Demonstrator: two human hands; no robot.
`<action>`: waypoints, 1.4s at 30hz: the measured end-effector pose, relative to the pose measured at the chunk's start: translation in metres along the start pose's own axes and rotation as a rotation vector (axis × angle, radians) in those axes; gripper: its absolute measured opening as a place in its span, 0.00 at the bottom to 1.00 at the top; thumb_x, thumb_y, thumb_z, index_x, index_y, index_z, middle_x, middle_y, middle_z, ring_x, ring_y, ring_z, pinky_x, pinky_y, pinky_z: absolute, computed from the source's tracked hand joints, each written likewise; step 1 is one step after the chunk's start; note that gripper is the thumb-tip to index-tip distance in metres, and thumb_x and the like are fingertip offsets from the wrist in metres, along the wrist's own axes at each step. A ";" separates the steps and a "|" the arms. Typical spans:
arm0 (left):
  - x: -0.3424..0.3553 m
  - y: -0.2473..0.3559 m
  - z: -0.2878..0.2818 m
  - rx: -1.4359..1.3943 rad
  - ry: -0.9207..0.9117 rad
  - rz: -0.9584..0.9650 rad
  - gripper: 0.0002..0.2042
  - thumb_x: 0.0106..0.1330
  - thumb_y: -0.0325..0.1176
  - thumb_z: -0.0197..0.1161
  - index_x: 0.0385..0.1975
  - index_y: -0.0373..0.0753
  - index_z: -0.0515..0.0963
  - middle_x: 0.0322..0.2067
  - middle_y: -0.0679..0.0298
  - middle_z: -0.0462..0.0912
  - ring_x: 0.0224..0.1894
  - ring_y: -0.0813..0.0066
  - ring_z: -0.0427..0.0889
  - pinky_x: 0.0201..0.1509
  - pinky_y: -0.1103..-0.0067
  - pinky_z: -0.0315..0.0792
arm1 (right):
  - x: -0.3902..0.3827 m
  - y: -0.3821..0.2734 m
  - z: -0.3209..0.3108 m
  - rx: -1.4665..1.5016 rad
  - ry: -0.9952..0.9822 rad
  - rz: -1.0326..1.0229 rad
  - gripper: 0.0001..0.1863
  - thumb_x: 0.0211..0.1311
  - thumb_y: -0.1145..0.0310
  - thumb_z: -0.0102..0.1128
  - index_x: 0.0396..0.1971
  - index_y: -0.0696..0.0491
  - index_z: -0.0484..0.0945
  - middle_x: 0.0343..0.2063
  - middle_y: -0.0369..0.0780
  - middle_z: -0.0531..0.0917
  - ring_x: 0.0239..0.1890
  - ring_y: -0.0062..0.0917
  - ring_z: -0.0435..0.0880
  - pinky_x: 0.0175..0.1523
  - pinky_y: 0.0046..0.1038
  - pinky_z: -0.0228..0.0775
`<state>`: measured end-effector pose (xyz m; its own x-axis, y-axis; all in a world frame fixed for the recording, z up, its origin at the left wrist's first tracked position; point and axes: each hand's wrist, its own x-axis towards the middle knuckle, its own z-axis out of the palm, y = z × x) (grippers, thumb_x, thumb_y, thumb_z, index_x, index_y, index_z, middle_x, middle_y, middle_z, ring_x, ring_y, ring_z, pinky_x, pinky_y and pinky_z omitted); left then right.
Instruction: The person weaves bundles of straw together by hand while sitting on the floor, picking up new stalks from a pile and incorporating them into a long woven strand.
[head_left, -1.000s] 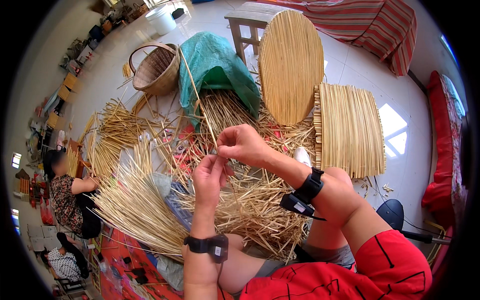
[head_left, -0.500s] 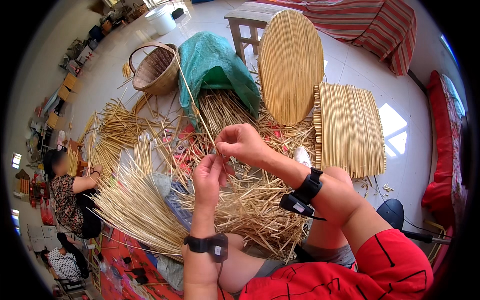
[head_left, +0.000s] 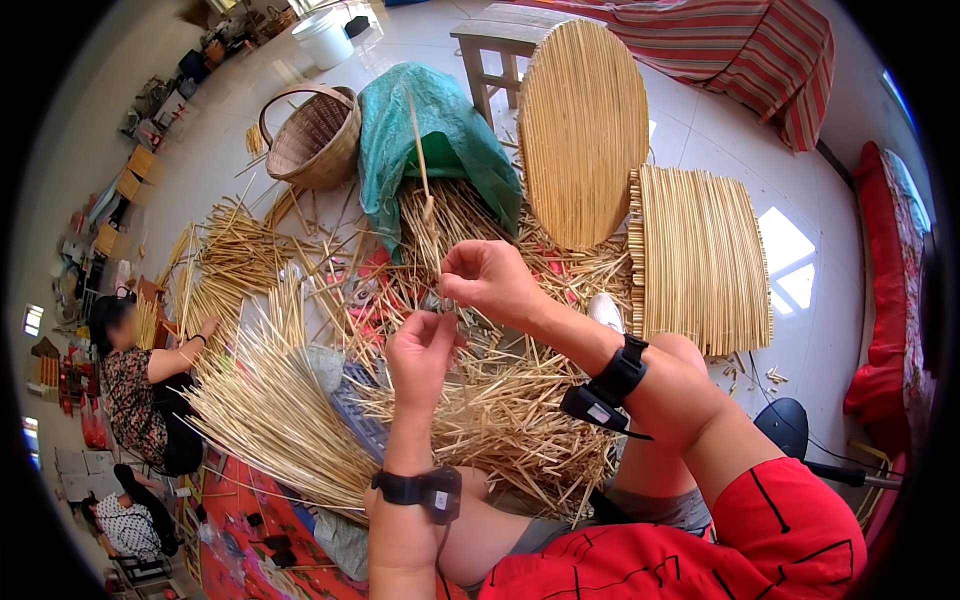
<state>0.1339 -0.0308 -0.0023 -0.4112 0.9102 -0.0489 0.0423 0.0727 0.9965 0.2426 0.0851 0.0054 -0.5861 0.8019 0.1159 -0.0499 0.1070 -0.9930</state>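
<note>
Straw-coloured reed stalk (head_left: 418, 150) is rising from both hands — the left hand (head_left: 420, 352) and the right hand (head_left: 487, 280) are pinching it with narrow fingers above the straw pile (head_left: 500, 420).

A thin pale straw stalk (head_left: 424, 170) stands nearly upright, tilted slightly left, its lower end just above the straw heap (head_left: 480, 400), crossing the green cloth (head_left: 440, 130).

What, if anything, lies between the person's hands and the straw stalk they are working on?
Nothing visible: the left hand and right hand both pinch the straw stalk directly, above the loose straw pile.
</note>
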 end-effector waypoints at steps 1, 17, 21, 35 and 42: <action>0.000 -0.001 0.000 0.030 0.012 0.011 0.09 0.64 0.31 0.61 0.23 0.36 0.74 0.17 0.69 0.78 0.15 0.90 0.67 0.19 0.89 0.59 | 0.000 -0.001 0.000 -0.034 0.003 0.002 0.05 0.52 0.74 0.58 0.27 0.61 0.77 0.20 0.33 0.79 0.22 0.12 0.75 0.27 0.17 0.68; 0.000 -0.003 0.001 0.138 0.019 0.047 0.09 0.63 0.32 0.61 0.23 0.36 0.75 0.17 0.70 0.79 0.17 0.91 0.67 0.19 0.88 0.60 | 0.000 -0.009 -0.005 0.016 -0.014 0.075 0.06 0.52 0.75 0.56 0.26 0.62 0.78 0.21 0.37 0.81 0.22 0.14 0.78 0.27 0.18 0.70; 0.000 -0.004 0.000 0.083 -0.010 0.009 0.09 0.63 0.32 0.62 0.24 0.36 0.75 0.18 0.69 0.79 0.17 0.91 0.68 0.19 0.89 0.60 | 0.000 -0.008 -0.006 0.059 0.001 0.087 0.08 0.48 0.72 0.57 0.24 0.62 0.79 0.16 0.39 0.80 0.20 0.18 0.79 0.27 0.22 0.71; -0.001 -0.001 0.002 -0.064 -0.082 -0.029 0.07 0.64 0.31 0.60 0.25 0.37 0.74 0.18 0.68 0.79 0.15 0.91 0.65 0.18 0.90 0.58 | 0.000 -0.008 -0.008 0.408 -0.096 0.302 0.04 0.55 0.74 0.55 0.26 0.60 0.76 0.20 0.37 0.80 0.19 0.14 0.76 0.24 0.15 0.68; 0.000 0.001 0.004 -0.113 -0.039 -0.024 0.08 0.64 0.31 0.60 0.24 0.37 0.73 0.18 0.68 0.78 0.15 0.90 0.66 0.18 0.90 0.58 | -0.001 -0.009 -0.007 0.357 -0.131 0.299 0.04 0.54 0.74 0.57 0.26 0.59 0.76 0.21 0.36 0.79 0.20 0.14 0.74 0.25 0.16 0.66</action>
<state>0.1377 -0.0295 -0.0019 -0.3750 0.9242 -0.0728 -0.0705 0.0499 0.9963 0.2494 0.0874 0.0147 -0.7130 0.6833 -0.1571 -0.1245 -0.3439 -0.9307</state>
